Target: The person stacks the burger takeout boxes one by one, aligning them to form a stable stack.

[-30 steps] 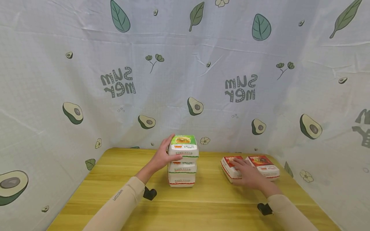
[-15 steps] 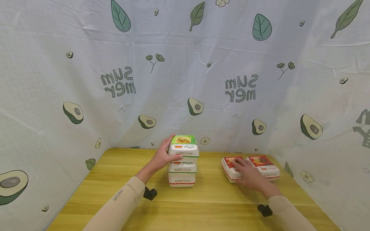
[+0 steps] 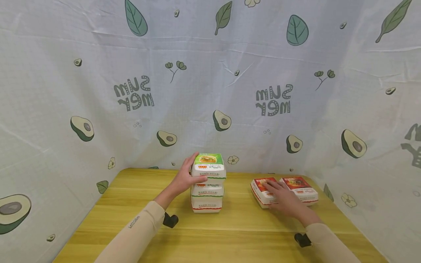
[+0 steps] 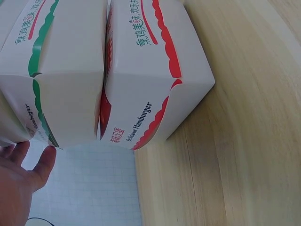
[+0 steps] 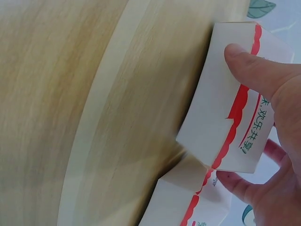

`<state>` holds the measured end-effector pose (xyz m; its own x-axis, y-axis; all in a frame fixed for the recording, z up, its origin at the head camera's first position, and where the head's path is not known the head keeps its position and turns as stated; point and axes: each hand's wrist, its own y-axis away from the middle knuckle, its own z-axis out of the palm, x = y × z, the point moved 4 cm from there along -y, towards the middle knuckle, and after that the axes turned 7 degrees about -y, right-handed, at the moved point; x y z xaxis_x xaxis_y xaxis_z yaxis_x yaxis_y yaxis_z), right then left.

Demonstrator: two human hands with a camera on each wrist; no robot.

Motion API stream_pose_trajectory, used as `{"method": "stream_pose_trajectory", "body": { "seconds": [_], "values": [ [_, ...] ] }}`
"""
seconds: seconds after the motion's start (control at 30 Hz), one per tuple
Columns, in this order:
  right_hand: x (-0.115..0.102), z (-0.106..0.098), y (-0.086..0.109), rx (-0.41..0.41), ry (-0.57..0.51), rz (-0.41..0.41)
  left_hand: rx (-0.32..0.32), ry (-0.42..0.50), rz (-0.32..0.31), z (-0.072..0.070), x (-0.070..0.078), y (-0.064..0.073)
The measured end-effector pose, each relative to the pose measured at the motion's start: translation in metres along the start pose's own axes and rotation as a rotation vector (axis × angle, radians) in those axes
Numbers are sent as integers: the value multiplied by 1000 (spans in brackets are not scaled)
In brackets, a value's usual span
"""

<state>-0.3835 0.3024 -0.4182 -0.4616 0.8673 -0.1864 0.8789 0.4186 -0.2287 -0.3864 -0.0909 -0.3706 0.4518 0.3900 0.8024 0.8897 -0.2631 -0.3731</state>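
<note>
Three white cardboard burger boxes form a stack at mid-table. My left hand [image 3: 185, 179] holds the green-lidded top box [image 3: 209, 168] by its left side, its thumb across the front. Beneath it are a green-trimmed box [image 3: 212, 190] and a red-trimmed one [image 3: 206, 205], their fronts close up in the left wrist view. On the right, my right hand [image 3: 285, 199] grips a red-lidded burger box [image 3: 259, 193] that rests on the table. Its thumb [image 5: 249, 68] presses the front, while the other fingers reach over the lid and side. A second red-lidded box [image 3: 304, 191] sits beside it.
The yellow wood-grain table [image 3: 210, 244] carries all the boxes. A pale curtain [image 3: 197, 91] printed with avocados and leaves hangs behind it and along both sides. Bare tabletop lies between the stack and the red-lidded pair.
My right thumb has shifted slightly rightward along the front of the left red-lidded box, showing more of that box. My left hand and the stack look unchanged.
</note>
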Motion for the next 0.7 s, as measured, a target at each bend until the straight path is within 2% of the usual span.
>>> {"method": "stream_pose_trajectory", "body": {
  "seconds": [0.2,0.4,0.7],
  "values": [
    [0,0,-1,-5,4,14,0,-6,-4,-1,-1,0],
    [-1,1,0,17,-9,-6,16,-20,0,-1,-3,-1],
    [-1,2,0,-5,-42,17,17,-19,-4,-1,-5,-1]
  ]
}}
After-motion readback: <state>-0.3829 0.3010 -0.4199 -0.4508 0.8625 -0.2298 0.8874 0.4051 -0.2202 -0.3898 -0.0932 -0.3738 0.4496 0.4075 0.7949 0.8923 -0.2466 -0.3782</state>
